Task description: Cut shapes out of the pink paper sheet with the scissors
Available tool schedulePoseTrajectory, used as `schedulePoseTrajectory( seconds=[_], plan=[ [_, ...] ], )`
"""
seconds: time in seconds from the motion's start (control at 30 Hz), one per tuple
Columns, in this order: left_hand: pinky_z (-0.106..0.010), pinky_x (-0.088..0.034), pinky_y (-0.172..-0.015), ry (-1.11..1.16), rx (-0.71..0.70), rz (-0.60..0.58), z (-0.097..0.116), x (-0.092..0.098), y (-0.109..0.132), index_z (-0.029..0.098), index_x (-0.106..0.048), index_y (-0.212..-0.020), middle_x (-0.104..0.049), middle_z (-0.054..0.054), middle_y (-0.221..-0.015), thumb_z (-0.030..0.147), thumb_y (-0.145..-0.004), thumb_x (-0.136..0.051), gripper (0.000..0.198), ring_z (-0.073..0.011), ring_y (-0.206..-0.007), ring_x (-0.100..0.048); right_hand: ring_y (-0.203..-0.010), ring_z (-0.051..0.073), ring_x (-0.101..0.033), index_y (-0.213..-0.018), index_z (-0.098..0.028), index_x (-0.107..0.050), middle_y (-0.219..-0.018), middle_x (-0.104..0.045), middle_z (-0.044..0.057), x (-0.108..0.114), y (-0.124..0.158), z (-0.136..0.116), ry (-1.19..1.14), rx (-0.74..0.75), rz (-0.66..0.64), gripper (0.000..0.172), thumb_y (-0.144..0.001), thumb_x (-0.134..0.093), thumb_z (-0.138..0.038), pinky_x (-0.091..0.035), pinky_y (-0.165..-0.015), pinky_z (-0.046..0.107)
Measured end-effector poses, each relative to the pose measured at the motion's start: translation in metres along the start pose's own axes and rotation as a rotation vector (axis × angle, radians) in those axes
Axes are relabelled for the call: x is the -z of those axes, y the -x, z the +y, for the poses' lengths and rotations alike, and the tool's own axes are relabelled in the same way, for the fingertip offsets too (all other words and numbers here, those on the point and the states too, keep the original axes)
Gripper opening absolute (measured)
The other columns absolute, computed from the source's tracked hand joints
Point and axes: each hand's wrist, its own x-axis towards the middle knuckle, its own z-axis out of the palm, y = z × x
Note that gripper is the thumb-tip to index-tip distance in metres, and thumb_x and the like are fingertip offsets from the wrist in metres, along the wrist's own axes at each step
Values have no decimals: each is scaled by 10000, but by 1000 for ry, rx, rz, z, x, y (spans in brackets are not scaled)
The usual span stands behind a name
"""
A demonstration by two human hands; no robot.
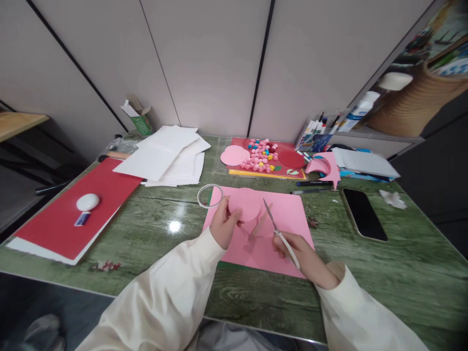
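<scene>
My left hand (225, 225) pinches a pink paper circle (245, 204) and holds it up above a pink paper sheet (288, 214) on the green table. My right hand (300, 253) is closed on white-handled scissors (278, 230); the blades point up and away, just right of the circle. A trimmed pink strip hangs below the circle between my hands. A roll of tape (208, 196) lies at the sheet's far left corner.
A red sheet (66, 219) with a white lump (87, 202) lies left. White papers (168, 157) are stacked behind. A red tray of coloured pompoms (262, 156) and pink circles sits at the back. A black phone (363, 213), pens and pink scraps (323, 166) lie right.
</scene>
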Motion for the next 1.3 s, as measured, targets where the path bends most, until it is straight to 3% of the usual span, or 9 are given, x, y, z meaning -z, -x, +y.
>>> schedulePoseTrajectory(
  seconds=[0.13, 0.23, 0.3, 0.5, 0.8, 1.0, 1.17, 1.23, 1.3],
  plan=[
    [-193, -405, -470, 26, 3, 14, -1, 0, 0, 168, -443, -934, -482, 14, -768, 286, -777, -490, 202, -56, -541, -466, -536, 115, -405, -647, -156, -496, -545, -438, -18, 6, 0, -5, -54, 0, 31, 384, -846, -376, -461, -303, -515, 241],
    [-193, -404, -471, 16, 14, 13, -1, -1, 0, 164, -443, -913, -476, 25, -725, 287, -776, -492, 191, -53, -521, -469, -531, 115, -380, -640, -167, -482, -542, -410, -21, 18, 0, -8, -169, 52, 144, 402, -867, -326, -460, -310, -540, 252],
    [-194, -410, -474, 17, 34, -2, 0, -1, 0, 158, -444, -899, -474, 27, -706, 287, -774, -495, 187, -54, -518, -471, -518, 112, -355, -631, -175, -471, -538, -386, -25, 30, -2, -7, -286, 83, 226, 413, -879, -291, -451, -314, -549, 256],
    [-196, -465, -490, 62, 116, 21, 3, -6, -1, 146, -459, -877, -506, -2, -779, 326, -713, -570, 268, -70, -596, -491, -455, 83, -315, -576, -190, -398, -496, -329, -49, 78, -25, 1, -640, 59, 223, 445, -858, -282, -515, -309, -506, 265],
    [-266, -544, -594, 188, 243, 6, -5, -8, -1, 160, -472, -871, -488, -5, -867, 335, -666, -620, 307, -104, -756, -519, -579, 98, -470, -759, -152, -528, -667, -503, 1, 124, -32, 10, -767, 20, 257, 584, -851, -104, -543, -338, -546, 320],
    [-255, -537, -608, 186, 266, -9, -1, -9, 0, 147, -460, -832, -513, 8, -822, 285, -624, -667, 325, -69, -661, -529, -533, 107, -408, -757, -198, -508, -607, -416, -24, 105, -23, 0, -627, 84, 260, 495, -865, -154, -528, -329, -532, 305],
    [-233, -529, -585, 200, 216, 45, -1, -9, -1, 143, -469, -802, -517, 23, -744, 265, -614, -673, 303, -59, -618, -519, -589, 163, -424, -820, -174, -547, -612, -446, 18, 55, 0, -25, -250, 184, -26, 532, -802, -255, -617, -361, -609, 324],
    [-229, -529, -565, 200, 191, 90, -1, -8, -1, 142, -478, -797, -522, 20, -741, 268, -611, -674, 298, -64, -624, -513, -634, 171, -454, -855, -168, -551, -660, -493, 35, 43, 8, -34, -104, 137, -224, 469, -812, -323, -575, -369, -637, 316],
    [-226, -529, -548, 207, 174, 146, 0, -7, -1, 143, -488, -806, -534, 10, -763, 275, -602, -678, 308, -78, -655, -515, -646, 165, -459, -877, -166, -554, -693, -507, 39, 38, 12, -40, -31, 118, -318, 450, -820, -336, -555, -379, -643, 305]
  ],
)
